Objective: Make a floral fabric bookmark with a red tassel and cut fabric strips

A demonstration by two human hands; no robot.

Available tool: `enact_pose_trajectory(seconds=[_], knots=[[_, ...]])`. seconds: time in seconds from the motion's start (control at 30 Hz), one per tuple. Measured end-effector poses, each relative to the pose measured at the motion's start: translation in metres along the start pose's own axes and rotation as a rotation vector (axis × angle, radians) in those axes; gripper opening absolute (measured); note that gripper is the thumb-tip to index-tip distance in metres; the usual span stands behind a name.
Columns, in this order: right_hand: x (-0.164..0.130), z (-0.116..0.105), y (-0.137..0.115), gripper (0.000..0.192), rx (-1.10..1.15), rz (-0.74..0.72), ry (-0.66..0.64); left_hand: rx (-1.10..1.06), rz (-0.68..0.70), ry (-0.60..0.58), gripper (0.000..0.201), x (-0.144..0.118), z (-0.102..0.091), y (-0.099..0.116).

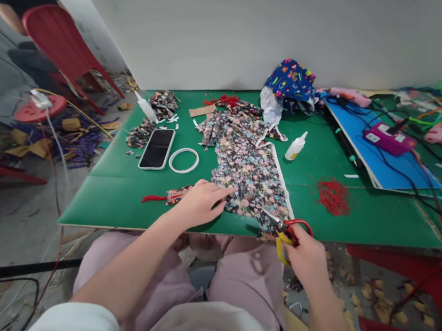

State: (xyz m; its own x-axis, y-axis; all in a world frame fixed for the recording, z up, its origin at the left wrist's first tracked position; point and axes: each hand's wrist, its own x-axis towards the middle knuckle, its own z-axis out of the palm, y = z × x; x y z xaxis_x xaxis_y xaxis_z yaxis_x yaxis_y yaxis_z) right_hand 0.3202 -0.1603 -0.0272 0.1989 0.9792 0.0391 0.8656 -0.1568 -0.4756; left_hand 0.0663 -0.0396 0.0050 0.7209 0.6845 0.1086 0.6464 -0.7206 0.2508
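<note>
1. While the left hand (199, 203) lies flat with its fingers spread on the floral fabric (250, 172), the right hand (306, 256) is closed around the red and yellow handles of the scissors (285, 230).
2. The scissors are at the near edge of the fabric; it seems the blades touch the cloth, but this part is too small to be sure.
3. The fabric lies in the middle of the green table (360, 215), reaching to its near edge.
4. To the left of the fabric are a phone (157, 148) and a white ring (183, 160), just beside each other.
5. To the right are a small glue bottle (296, 147) and a bundle of red thread (334, 195).
6. Behind the table stands a plain white wall (241, 28).
7. On the grey floor at the left are a red chair (64, 44) and many scraps.
</note>
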Motion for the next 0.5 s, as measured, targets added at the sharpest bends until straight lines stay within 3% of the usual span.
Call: enact_pose_trajectory(seconds=[0.1,0.2,0.33,0.5], knots=[[0.000,0.001,0.000,0.024,0.014,-0.008,0.007,0.070,-0.058,0.107,0.027,-0.017,0.001,-0.005],[0.000,0.002,0.001,0.023,0.024,-0.013,0.017,0.104,-0.116,0.181,0.030,-0.035,0.000,-0.019],[0.000,0.002,0.002,0.022,0.022,-0.023,0.022,0.131,-0.134,0.115,0.051,-0.053,-0.004,-0.041],[-0.001,0.002,0.003,0.020,0.001,-0.026,0.032,0.092,-0.120,0.075,0.045,-0.060,-0.005,-0.051]])
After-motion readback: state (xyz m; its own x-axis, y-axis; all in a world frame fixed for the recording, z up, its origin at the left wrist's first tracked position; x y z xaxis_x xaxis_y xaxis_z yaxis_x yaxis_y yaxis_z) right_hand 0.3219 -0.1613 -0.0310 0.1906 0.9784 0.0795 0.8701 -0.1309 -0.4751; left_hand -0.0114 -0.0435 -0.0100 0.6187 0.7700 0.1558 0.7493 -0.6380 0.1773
